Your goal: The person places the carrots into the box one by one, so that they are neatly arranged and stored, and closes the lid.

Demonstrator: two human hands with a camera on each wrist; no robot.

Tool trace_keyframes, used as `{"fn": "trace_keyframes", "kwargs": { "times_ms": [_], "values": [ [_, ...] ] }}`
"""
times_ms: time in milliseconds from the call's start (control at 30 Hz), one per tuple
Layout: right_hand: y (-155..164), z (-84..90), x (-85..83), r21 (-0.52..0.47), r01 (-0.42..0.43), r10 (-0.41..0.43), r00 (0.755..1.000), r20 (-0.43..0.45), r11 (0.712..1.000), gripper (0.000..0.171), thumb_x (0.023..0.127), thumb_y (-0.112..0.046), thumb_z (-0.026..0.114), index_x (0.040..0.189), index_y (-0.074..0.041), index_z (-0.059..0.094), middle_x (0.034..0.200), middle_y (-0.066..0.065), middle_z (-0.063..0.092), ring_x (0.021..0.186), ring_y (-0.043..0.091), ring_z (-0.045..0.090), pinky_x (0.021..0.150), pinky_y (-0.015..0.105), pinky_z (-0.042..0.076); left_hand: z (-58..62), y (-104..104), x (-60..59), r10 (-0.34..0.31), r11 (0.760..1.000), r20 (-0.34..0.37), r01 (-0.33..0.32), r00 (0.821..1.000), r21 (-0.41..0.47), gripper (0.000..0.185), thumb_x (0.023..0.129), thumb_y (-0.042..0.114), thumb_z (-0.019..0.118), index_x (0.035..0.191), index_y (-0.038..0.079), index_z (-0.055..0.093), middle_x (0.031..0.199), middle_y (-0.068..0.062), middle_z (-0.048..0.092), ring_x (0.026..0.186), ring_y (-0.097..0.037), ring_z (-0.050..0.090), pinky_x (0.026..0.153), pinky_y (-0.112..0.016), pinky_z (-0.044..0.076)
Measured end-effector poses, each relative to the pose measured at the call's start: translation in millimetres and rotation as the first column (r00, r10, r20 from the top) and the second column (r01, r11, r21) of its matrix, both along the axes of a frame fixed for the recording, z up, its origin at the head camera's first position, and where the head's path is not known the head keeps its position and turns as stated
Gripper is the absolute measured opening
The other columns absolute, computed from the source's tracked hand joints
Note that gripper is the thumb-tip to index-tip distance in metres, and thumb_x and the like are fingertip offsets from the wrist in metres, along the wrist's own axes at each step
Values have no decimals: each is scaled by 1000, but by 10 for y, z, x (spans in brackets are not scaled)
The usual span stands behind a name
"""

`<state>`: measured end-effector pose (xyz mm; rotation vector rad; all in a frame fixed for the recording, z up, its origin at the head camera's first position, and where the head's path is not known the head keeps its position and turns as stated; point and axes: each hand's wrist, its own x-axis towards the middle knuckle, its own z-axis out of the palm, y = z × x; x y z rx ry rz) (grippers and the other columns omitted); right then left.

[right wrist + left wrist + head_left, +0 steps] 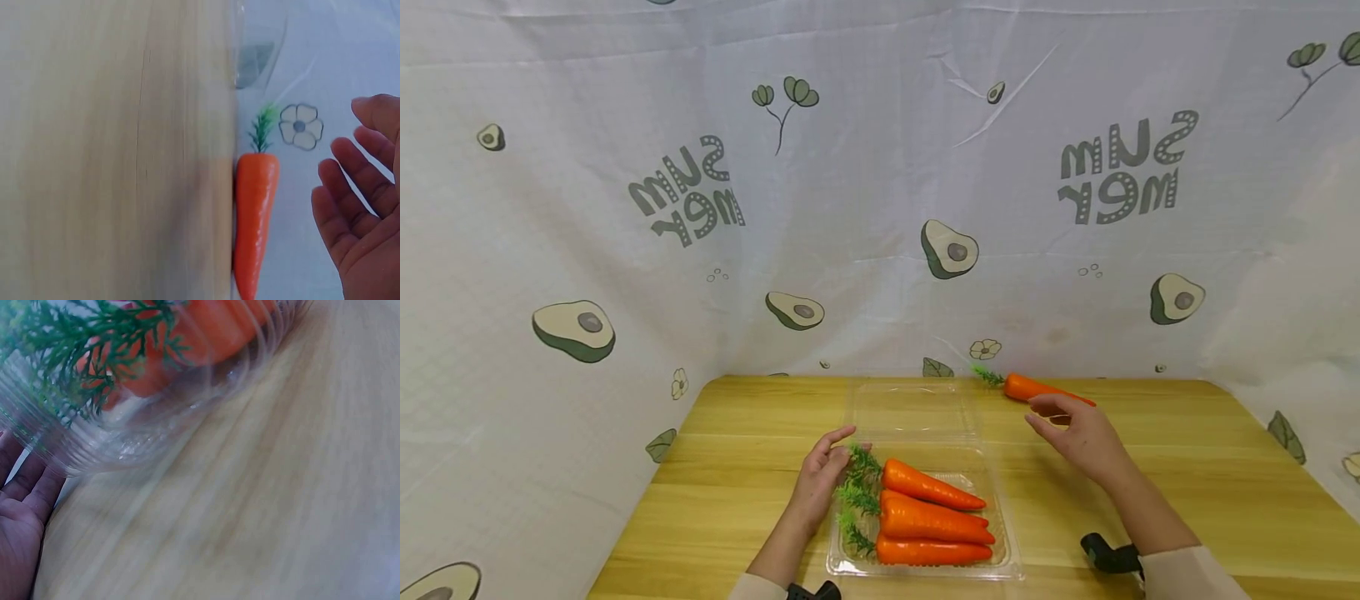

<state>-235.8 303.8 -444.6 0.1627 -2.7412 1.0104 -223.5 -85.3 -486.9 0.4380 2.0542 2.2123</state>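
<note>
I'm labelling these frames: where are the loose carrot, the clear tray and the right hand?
loose carrot [253,219], right wrist view, middle of its orange body.
clear tray [925,570], head view, near rim.
right hand [1078,437], head view, back of the hand.

Right hand [1078,433] open near lone carrot [1037,389]; left hand [822,479] beside clear tray [917,568]

A lone orange carrot [1037,389] with a green leafy top lies flat at the table's far edge, against the cloth backdrop, top pointing left. Nearer, a clear plastic clamshell box [925,567] sits with its lid open, three carrots [928,518] lying side by side inside, green tops to the left.
</note>
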Motion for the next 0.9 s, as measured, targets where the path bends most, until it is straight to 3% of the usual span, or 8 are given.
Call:
{"fn": "trace_keyframes", "kwargs": {
  "times_ms": [200, 300, 433, 567, 667, 767, 900],
  "values": [
    [127, -42, -108, -1, 79, -79, 997, 19, 997, 57, 87, -54, 53, 118, -6, 59, 116, 17, 59, 107, 39, 51, 85, 55, 42, 13, 3, -7, -7, 1000, -4, 7, 1000, 9, 38, 98, 5, 40, 135, -4, 38, 110, -25, 59, 63, -21, 33, 60, -23, 34],
    [182, -88, -159, 3, 99, -99, 995, 24, 995, 55, 88, -50, 54, 120, -5, 57, 120, 20, 55, 110, 42, 47, 86, 57, 39, 11, 5, -5, -5, 1000, -4, 5, 1000, 8, 38, 98, 4, 40, 135, -4, 38, 97, -22, 60, 63, -21, 33, 60, -23, 34],
    [273, -146, -226, 10, 156, -157, 987, 42, 988, 56, 89, -48, 54, 123, -5, 54, 125, 24, 51, 112, 44, 43, 87, 60, 36, 11, 12, 0, 0, 1000, -1, 0, 1000, 6, 38, 97, 4, 40, 134, -4, 39, 78, -14, 50, 62, -18, 35, 60, -23, 35],
    [379, -211, -291, 0, 216, -216, 975, 54, 976, 55, 89, -48, 53, 123, -5, 54, 126, 25, 48, 110, 44, 43, 86, 60, 36, 22, 15, 8, -3, 1000, -2, 3, 1000, 9, 38, 98, 4, 40, 135, -4, 38, 95, -22, 60, 61, -16, 35, 60, -22, 34],
    [438, -267, -333, -28, 237, -235, 969, 78, 971, 54, 90, -48, 53, 124, -6, 54, 128, 24, 47, 113, 43, 42, 88, 60, 35, 22, 10, 8, -4, 1000, -4, 4, 1000, 9, 37, 98, 4, 39, 135, -4, 38, 106, -28, 59, 61, -15, 34, 60, -21, 34],
    [472, -311, -369, -32, 247, -243, 966, 89, 969, 54, 90, -46, 53, 126, -6, 53, 129, 24, 45, 115, 44, 40, 88, 61, 34, -2, 1, -9, -1, 1000, 0, 1, 1000, 18, 38, 98, 3, 39, 135, -4, 39, 103, -27, 59, 60, -15, 34, 59, -21, 34],
    [513, -344, -416, 25, 237, -238, 971, 13, 971, 49, 90, -36, 57, 123, -1, 54, 124, 29, 46, 110, 47, 40, 88, 61, 33, -109, -9, -74, 0, 999, 14, 0, 1000, 34, 38, 98, 4, 41, 135, -3, 39, 90, -17, 60, 60, -15, 34, 59, -22, 34]
  ]
}}
